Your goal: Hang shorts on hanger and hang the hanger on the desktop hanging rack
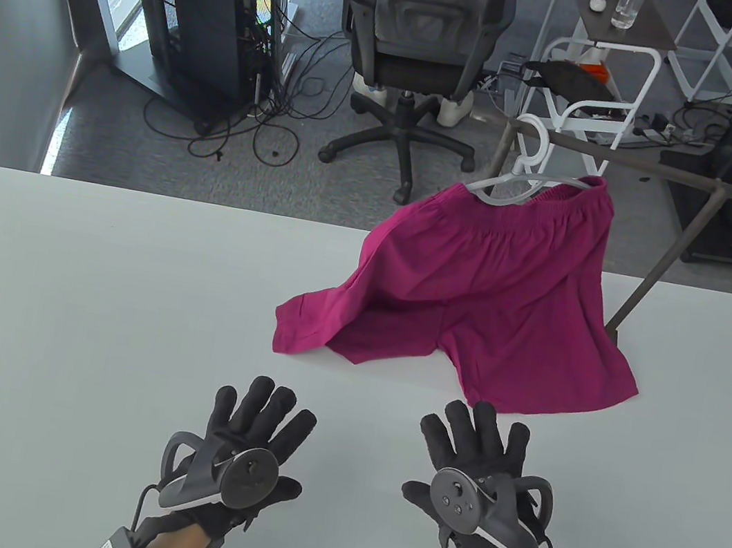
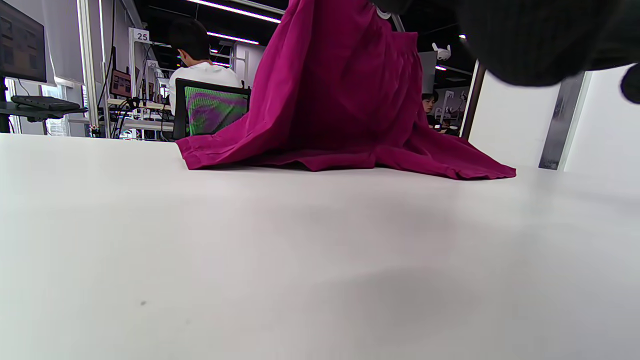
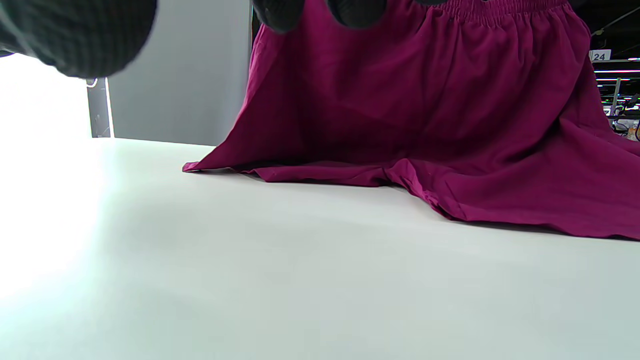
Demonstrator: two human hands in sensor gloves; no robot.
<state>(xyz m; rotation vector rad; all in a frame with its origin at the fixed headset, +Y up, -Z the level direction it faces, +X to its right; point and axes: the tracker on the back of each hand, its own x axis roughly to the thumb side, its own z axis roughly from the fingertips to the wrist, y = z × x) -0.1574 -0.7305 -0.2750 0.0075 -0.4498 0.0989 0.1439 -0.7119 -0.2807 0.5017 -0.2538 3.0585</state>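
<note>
Magenta shorts (image 1: 490,288) (image 2: 340,100) (image 3: 440,115) hang by their waistband from a white hanger (image 1: 519,173), whose hook sits over the dark bar of the desktop rack (image 1: 643,168). Their leg hems lie spread on the white table (image 1: 91,284). My left hand (image 1: 257,424) rests flat on the table near the front edge, fingers straight, holding nothing. My right hand (image 1: 477,447) lies flat too, its fingertips just short of the shorts' right hem. In both wrist views only dark glove fingertips (image 3: 280,12) show at the top.
The rack's slanted leg (image 1: 662,264) meets the table at the back right. Beyond the far edge stand an office chair (image 1: 417,51), a computer stand (image 1: 192,14) with floor cables, and white carts (image 1: 593,88). A person sits in the background of the left wrist view (image 2: 200,65).
</note>
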